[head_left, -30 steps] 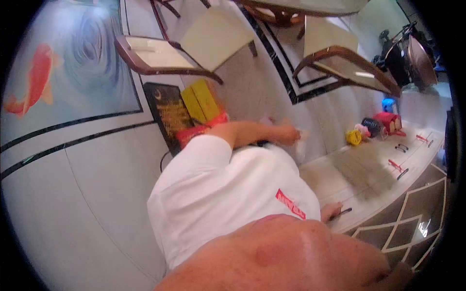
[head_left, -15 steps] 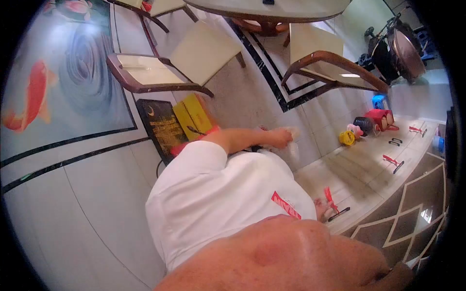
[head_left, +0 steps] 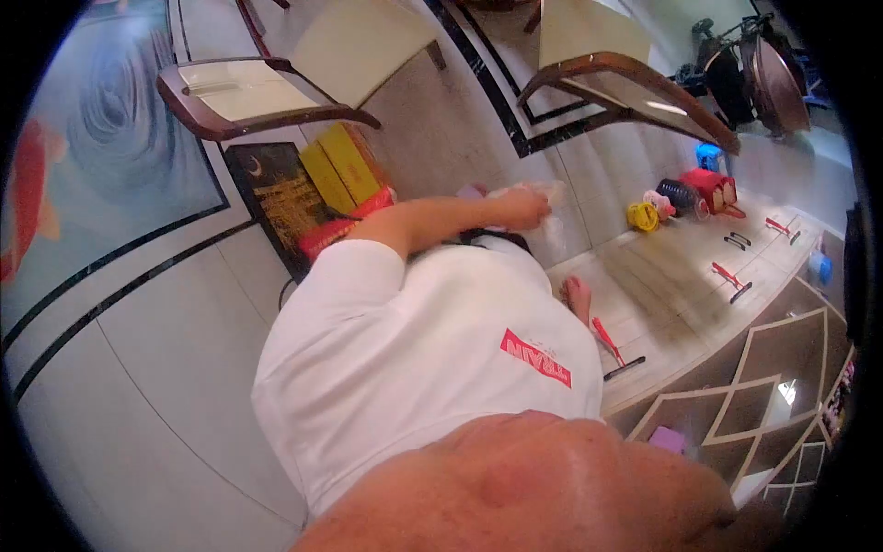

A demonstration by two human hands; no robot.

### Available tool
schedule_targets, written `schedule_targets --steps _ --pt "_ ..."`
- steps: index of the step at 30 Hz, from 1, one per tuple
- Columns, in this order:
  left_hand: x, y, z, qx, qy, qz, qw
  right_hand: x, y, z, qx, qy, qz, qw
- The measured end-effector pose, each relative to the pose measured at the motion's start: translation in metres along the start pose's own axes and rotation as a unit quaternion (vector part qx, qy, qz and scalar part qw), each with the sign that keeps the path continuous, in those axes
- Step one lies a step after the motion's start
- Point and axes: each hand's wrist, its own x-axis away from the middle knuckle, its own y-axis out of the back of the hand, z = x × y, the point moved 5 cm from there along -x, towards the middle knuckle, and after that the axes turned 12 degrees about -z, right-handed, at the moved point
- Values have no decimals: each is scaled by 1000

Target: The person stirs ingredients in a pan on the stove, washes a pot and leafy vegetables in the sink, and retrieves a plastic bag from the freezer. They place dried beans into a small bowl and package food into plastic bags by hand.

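Note:
My left hand [head_left: 524, 208] reaches across in front of my body, its fingers closed on a thin, clear plastic bag [head_left: 554, 228] that hangs beside the fist. Whatever the bag contains is too blurred to make out. Beyond my white shirt [head_left: 432, 340], a small patch of skin [head_left: 577, 296] shows against the pale cabinet front [head_left: 644, 285]. It may be part of my right hand, but its fingers are not clear. Close to my left forearm lie a red packet [head_left: 324, 237] and a yellow box [head_left: 342, 170].
Wood-framed chairs [head_left: 267, 97] stand ahead on the tiled floor. A dark picture panel [head_left: 276, 189] lies at left. Along the cabinet are a yellow item [head_left: 643, 217], a black ribbed container [head_left: 679, 197], and a red box [head_left: 706, 189]. Red-tagged handles [head_left: 731, 281] stick out.
The view has shifted, so the chairs appear higher and further left. My left hand has shifted slightly up and left in view, still on the bag. The skin patch shows higher beyond the shirt.

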Motion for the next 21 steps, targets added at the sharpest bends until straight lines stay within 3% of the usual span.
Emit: schedule_targets --steps 1,2,5,8,15,18,21 --pt "-2 6 -7 5 0 1 1000 -11 -10 30 177 308 -49 934" --pt "-3 9 -11 15 6 1 1000 16 -19 101 189 156 17 969" --pt "-18 30 -31 20 31 -22 999 15 -35 159 218 335 -18 916" --pt "-30 17 -47 13 71 -47 996 18 -36 200 196 409 35 891" --pt "-89 -35 -97 64 151 -147 975 -3 15 219 195 453 117 862" --pt "-97 -72 -111 60 132 -184 972 -15 38 215 204 452 131 859" --pt "-92 -65 -123 94 169 -200 960 -26 54 209 216 448 136 857"
